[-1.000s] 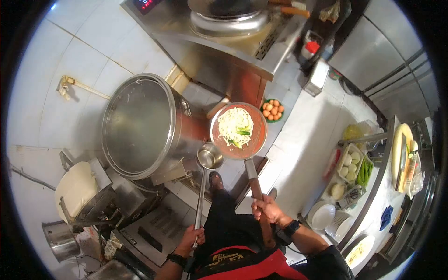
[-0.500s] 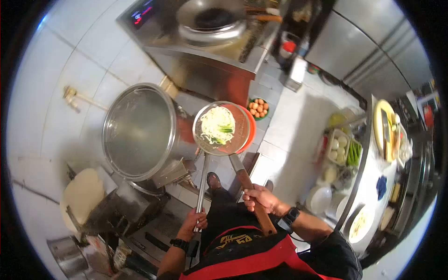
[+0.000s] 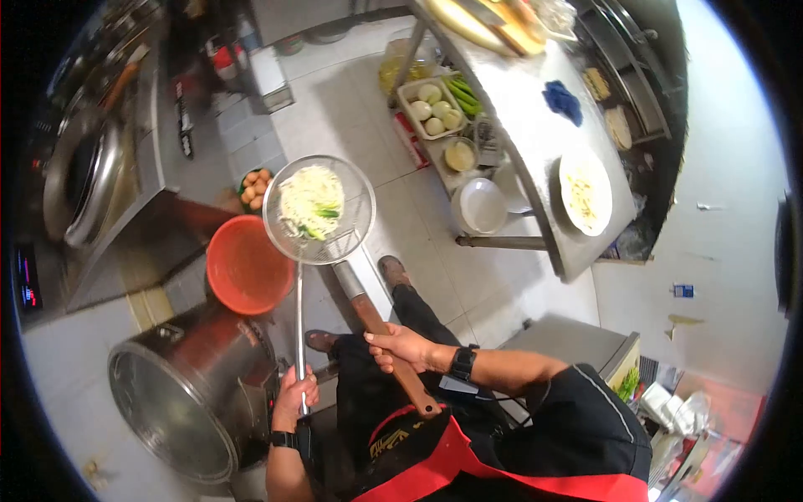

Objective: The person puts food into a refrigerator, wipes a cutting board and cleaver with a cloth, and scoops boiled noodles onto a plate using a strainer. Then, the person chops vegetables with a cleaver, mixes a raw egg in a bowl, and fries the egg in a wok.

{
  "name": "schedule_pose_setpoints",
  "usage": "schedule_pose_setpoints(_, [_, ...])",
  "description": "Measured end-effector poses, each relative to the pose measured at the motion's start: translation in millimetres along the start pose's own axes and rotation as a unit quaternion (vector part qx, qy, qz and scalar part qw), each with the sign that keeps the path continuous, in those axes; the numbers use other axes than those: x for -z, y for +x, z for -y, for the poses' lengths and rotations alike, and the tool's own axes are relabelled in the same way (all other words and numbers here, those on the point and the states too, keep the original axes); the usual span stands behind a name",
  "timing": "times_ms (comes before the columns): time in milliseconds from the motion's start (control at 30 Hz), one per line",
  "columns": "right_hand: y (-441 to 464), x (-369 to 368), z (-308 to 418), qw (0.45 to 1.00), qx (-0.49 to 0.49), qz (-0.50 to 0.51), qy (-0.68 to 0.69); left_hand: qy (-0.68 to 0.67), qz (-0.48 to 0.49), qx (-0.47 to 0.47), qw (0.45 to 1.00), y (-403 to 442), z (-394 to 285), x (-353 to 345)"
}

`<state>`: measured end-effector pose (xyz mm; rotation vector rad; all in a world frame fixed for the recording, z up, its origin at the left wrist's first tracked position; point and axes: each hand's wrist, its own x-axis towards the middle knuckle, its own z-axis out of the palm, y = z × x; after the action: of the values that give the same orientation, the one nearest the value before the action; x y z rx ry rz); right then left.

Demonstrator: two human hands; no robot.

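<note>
A round wire strainer [image 3: 360, 201] holds pale noodles [image 3: 311, 194] with green leaves [image 3: 321, 224] on them. My right hand [image 3: 401, 349] is wrapped round its wooden handle [image 3: 406, 381]. My left hand [image 3: 296, 390] grips the metal handle [image 3: 300, 330] of a ladle; its bowl is hidden beneath the strainer. Below and left of the strainer is an orange-red basin [image 3: 248, 266].
A large steel pot [image 3: 167, 410] stands at lower left, a stove with a wok [image 3: 79, 180] at upper left. Eggs [image 3: 255, 188] sit near the basin. At right, a counter [image 3: 523, 109] bears an oval plate of food [image 3: 585, 194], above a shelf with bowls [image 3: 483, 207].
The view has turned toward the counter, and the strainer with the noodles has swung away from the big pot. Since the earliest frame, the ladle's bowl has gone under the strainer. Both hands keep their holds.
</note>
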<state>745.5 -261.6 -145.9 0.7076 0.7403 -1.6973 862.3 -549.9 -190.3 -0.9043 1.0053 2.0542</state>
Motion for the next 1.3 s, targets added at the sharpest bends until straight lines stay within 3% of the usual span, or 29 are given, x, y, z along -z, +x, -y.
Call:
schedule_pose_setpoints(100, [-2.0,52.7,3.1,0.994,0.1,-0.03,0.042,0.094,0.076,0.036,0.992,72.8,-33.1,-32.3])
schedule_pose_setpoints(267, [-27.2,117.3,32.2,0.956,0.221,-0.155,0.118,0.103,0.214,0.106,0.965,196.2,-41.4,-116.4])
schedule_pose_setpoints(367, [-29.8,168.8,42.6,0.937,0.243,-0.213,0.13,0.115,0.244,0.125,0.955,256.8,-10.1,-156.9])
schedule_pose_setpoints(467, [-27.4,207.2,58.0,0.911,0.275,-0.275,0.14,0.164,0.183,0.152,0.957,279.0,17.2,-189.2])
schedule_pose_setpoints(667, [9.8,289.3,74.1,0.874,0.272,-0.393,0.083,0.055,0.161,0.194,0.966,257.8,48.9,-127.6])
schedule_pose_setpoints(767, [34.8,305.1,78.6,0.842,0.267,-0.457,0.101,0.074,0.115,0.171,0.976,215.2,34.2,-100.7])
schedule_pose_setpoints(833, [48.8,308.5,79.7,0.796,0.256,-0.547,0.037,0.048,0.099,0.161,0.981,193.2,26.0,-83.2])
schedule_pose_setpoints(967, [61.3,300.2,90.3,0.751,0.21,-0.625,-0.002,0.037,0.071,0.119,0.99,140.9,10.3,-58.8])
schedule_pose_setpoints(1033, [87.6,332.8,72.9,0.622,0.21,-0.744,-0.124,0.02,0.05,0.101,0.993,113.4,8.0,-50.6])
schedule_pose_setpoints(1067, [91.1,332.4,70.9,0.622,0.212,-0.743,-0.127,0.003,0.032,0.083,0.996,100.8,7.6,-45.8])
schedule_pose_setpoints(1133, [91.4,316.4,70.9,0.556,0.251,-0.774,-0.171,-0.005,0.008,0.078,0.997,77.3,12.1,-34.2])
schedule_pose_setpoints(1167, [89.2,308.2,72.4,0.558,0.256,-0.769,-0.177,-0.034,0.0,0.059,0.998,67.3,16.3,-27.4])
schedule_pose_setpoints(1233, [67.2,247.5,90.5,0.705,0.299,-0.642,0.024,-0.106,-0.042,0.029,0.993,43.3,15.8,-26.6])
schedule_pose_setpoints(1300, [62.1,234.2,77.9,0.785,0.349,-0.509,0.059,-0.163,-0.06,0.015,0.985,35.3,16.0,-23.3])
